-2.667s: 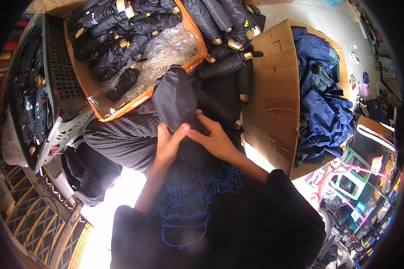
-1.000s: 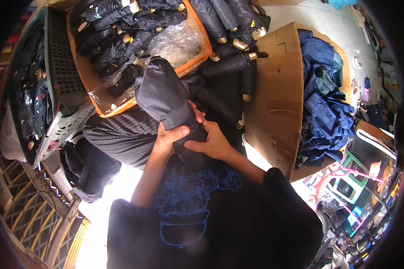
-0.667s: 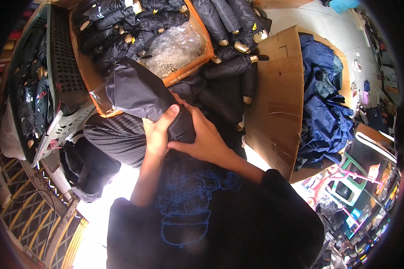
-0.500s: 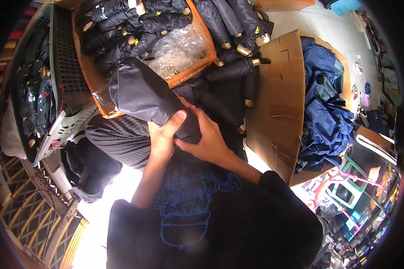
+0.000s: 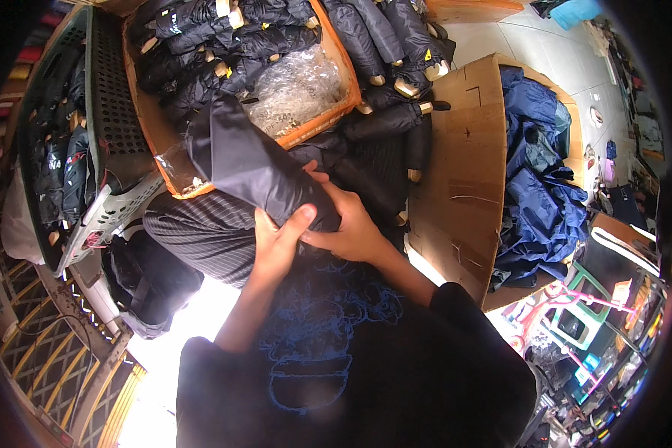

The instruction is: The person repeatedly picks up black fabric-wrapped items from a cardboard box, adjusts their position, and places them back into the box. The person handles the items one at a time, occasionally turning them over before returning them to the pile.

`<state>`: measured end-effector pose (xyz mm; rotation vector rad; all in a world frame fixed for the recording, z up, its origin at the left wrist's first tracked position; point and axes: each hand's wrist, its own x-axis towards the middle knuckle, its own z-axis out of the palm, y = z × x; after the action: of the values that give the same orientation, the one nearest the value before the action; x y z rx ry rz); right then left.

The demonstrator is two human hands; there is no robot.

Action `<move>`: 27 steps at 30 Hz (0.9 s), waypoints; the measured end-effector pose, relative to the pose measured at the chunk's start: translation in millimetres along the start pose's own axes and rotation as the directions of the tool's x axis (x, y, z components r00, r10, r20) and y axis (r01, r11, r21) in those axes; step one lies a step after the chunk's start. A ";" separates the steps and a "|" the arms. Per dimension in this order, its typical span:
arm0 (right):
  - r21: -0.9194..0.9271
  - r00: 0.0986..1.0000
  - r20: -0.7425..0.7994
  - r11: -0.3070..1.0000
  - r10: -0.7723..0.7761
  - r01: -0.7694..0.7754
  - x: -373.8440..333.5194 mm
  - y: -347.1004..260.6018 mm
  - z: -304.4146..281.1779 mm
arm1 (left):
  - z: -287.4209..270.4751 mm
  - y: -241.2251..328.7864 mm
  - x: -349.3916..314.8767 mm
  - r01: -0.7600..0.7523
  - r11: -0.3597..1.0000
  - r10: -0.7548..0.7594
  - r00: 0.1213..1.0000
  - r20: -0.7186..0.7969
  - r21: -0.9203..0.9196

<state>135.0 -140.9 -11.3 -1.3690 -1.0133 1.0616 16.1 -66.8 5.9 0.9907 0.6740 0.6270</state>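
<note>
A black fabric bundle (image 5: 250, 160), smooth and wider at its far end, slants up and left from my lap; it looks like a folded umbrella, though its inner part is hidden. My left hand (image 5: 278, 243) closes round its near end from the left, thumb lying on top. From the right, my right hand (image 5: 351, 228) wraps the same end, its thumb close to the left one. Beyond the bundle stands an orange-rimmed crate (image 5: 357, 86) of rolled black bundles (image 5: 269, 36) with pale ends, like compact umbrellas, and some crumpled clear plastic (image 5: 302, 82).
At the left, a dark perforated basket (image 5: 116, 97) holds more black rolls. More rolls (image 5: 384, 123) lie right of the crate. A cardboard box (image 5: 455, 172) with blue fabric (image 5: 541, 187) stands at the right. A metal lattice (image 5: 52, 351) is at lower left.
My hands and the near end of the black bundle have shifted slightly down and to the right. Both hands keep their hold on it.
</note>
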 end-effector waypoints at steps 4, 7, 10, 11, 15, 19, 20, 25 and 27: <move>0.093 0.993 0.119 0.995 0.011 -0.022 0.8 -6.4 -3.5 | -17.0 9.3 3.5 -0.074 0.995 0.077 0.996 0.037 -0.064; 0.048 0.977 0.200 0.995 0.072 -0.083 3.5 -12.5 -3.0 | -11.6 13.2 14.1 -0.182 0.958 0.183 0.983 -0.015 -0.223; 0.080 0.995 0.101 0.997 0.007 -0.015 0.9 -1.9 4.2 | -4.1 10.9 10.5 -0.139 0.948 0.133 0.990 -0.038 -0.287; 0.092 0.995 0.096 0.996 0.013 -0.022 0.2 -3.5 4.4 | -4.6 5.8 10.3 -0.169 0.958 0.162 0.986 -0.050 -0.231; 0.053 0.998 0.057 0.998 -0.022 0.019 0.1 -5.4 3.6 | -1.7 -2.2 4.9 -0.219 0.969 0.212 0.975 -0.071 -0.116; 0.085 0.993 0.119 0.996 -0.007 -0.003 3.0 -4.6 0.5 | 1.1 -1.3 2.6 -0.265 0.961 0.262 0.964 -0.047 -0.085; 0.071 0.994 0.102 0.997 -0.046 0.038 4.7 -3.4 0.5 | 2.6 0.2 1.6 -0.271 0.959 0.267 0.962 -0.057 -0.081; 0.197 1.000 0.012 0.980 -0.014 0.011 8.6 -3.1 6.3 | 9.5 8.7 1.3 -0.108 0.994 0.109 0.988 -0.114 0.013; 0.161 0.999 -0.037 0.986 -0.029 0.034 16.7 -5.4 10.5 | 9.7 12.9 2.6 -0.034 0.999 0.030 0.990 -0.138 -0.023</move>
<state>128.7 -121.9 -7.1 -1.2317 -0.9008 1.0693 22.9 -64.8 20.7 0.9424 0.7717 0.7357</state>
